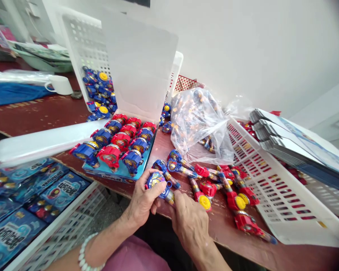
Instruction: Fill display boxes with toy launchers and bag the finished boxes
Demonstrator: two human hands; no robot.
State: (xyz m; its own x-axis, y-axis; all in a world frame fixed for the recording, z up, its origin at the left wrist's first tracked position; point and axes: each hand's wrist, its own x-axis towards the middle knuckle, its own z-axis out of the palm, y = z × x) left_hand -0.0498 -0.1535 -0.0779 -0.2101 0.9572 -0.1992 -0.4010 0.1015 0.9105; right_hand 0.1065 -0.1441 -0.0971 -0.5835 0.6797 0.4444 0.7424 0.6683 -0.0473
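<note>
The scuffed red-brown surface (53, 116) carries an open display box (142, 64), loose toys (244, 223), a plastic bag (199, 128), mug (63, 85) and slotted basket (288, 236).

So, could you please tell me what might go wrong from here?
The left hand and right hand hold a blue toy near the front edge of the table; a slip might drop it. The left hand could also nudge the open display box close beside it. The flat printed stack over the white basket might slide if bumped.
</note>
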